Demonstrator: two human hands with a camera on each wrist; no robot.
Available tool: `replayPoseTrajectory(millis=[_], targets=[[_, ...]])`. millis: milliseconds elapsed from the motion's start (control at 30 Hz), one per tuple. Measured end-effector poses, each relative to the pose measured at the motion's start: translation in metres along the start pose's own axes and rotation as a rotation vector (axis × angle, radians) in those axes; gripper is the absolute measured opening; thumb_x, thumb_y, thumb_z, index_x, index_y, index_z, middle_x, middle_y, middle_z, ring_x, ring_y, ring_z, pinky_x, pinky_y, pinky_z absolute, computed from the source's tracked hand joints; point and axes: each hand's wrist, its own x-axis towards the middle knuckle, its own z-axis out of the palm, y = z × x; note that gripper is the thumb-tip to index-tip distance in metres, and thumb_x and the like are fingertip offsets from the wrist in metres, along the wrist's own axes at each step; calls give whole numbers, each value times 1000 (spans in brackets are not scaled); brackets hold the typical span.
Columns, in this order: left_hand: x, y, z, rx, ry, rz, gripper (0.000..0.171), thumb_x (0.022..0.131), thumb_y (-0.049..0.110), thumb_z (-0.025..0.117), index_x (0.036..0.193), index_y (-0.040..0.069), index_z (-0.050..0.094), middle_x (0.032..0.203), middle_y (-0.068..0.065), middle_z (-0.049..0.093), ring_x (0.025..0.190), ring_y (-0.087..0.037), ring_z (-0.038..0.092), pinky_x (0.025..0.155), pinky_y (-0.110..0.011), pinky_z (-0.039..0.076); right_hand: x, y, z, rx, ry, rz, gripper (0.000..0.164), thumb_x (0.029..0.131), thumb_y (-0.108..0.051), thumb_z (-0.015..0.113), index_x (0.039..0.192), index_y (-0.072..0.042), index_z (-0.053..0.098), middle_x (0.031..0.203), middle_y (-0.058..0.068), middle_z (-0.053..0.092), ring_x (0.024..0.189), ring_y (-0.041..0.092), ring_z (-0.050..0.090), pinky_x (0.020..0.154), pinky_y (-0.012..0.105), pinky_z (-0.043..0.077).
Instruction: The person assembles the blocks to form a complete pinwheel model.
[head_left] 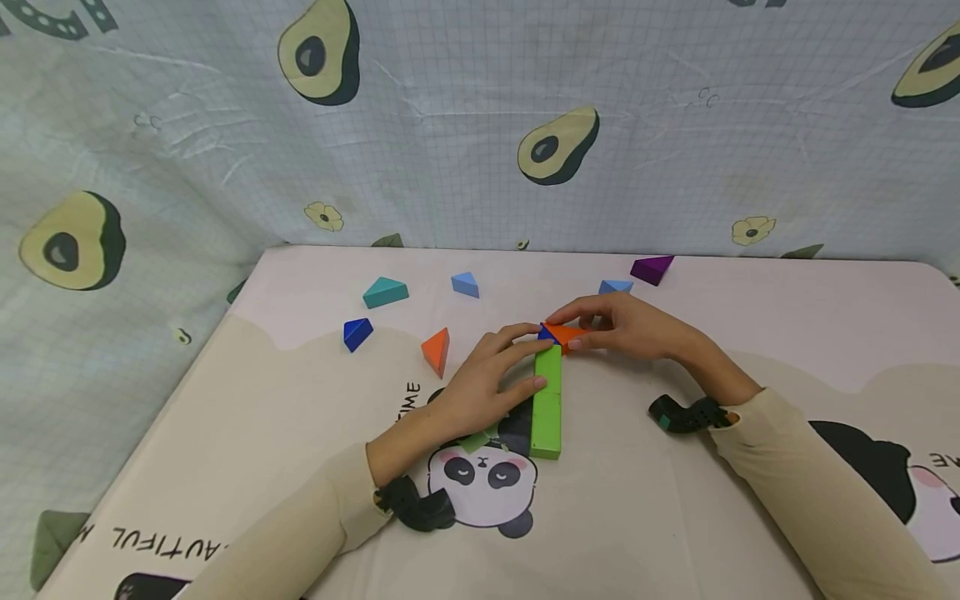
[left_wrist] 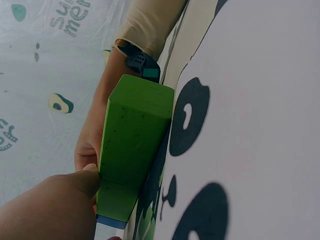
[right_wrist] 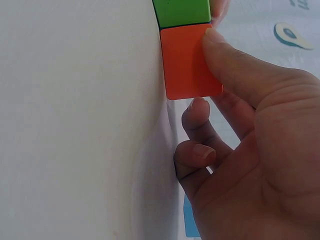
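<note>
Right hand [head_left: 637, 329]: thumb and fingertip clamped on orange block [head_left: 565, 333], smooth prism, triangular top, squarish round-cornered side, up against blue block [head_left: 546, 334] at far end of green bar [head_left: 547, 412]. Left hand [head_left: 480, 383]: fingers apart, fairly straight, tips touching blue block and bar, thumb on bar. Bar long, flat-faced, lightly scuffed, seam across. Teal wedge [head_left: 386, 292] loose on pale printed tabletop [head_left: 615, 508]. Creased sheet [head_left: 450, 158] behind.

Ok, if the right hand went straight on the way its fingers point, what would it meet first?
Probably the dark blue triangular block, apparently against the orange triangular block that the right hand pinches; the left hand is close too, though depth is unclear.
</note>
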Motion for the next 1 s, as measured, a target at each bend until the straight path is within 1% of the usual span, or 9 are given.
replayPoseTrajectory(millis=[300, 433, 600, 767, 1000], targets=[[0, 0, -1, -6, -3, 5, 47, 95, 29, 60, 139, 17, 51, 148, -1, 36, 122, -19, 38, 99, -37, 38, 0, -1, 0, -12, -1, -7, 36, 89, -21, 69, 125, -27, 64, 114, -6, 62, 89, 22, 49, 67, 32, 42], [0, 1, -1, -8, -3, 4, 47, 96, 29, 60, 140, 17, 51, 147, -1, 37, 122, -18, 39, 99, -37, 38, -1, -2, 0, -6, 0, -9, 37, 89, -23, 70, 125, -26, 64, 115, -5, 62, 88, 22, 49, 66, 31, 42], [-1, 1, -1, -8, -4, 2, 47, 96, 30, 59, 140, 17, 50, 147, 0, 38, 121, -17, 39, 98, -36, 38, 0, -1, 0, -11, 0, -8, 37, 89, -24, 70, 125, -27, 64, 116, -6, 62, 89, 22, 49, 68, 32, 43], [0, 1, -1, -3, -4, 0, 48, 96, 30, 59, 140, 17, 50, 146, 0, 38, 121, -17, 40, 98, -36, 39, 0, 1, 0, -9, 0, -15, 37, 89, -22, 70, 125, -27, 64, 117, -6, 62, 92, 22, 50, 72, 35, 44], [0, 1, -1, -6, -12, -17, 48, 96, 31, 59, 141, 17, 50, 146, -1, 39, 122, -16, 39, 98, -35, 39, 0, 0, 0, -7, 5, -17, 37, 88, -27, 71, 125, -27, 65, 118, -6, 62, 93, 21, 51, 75, 36, 45]])
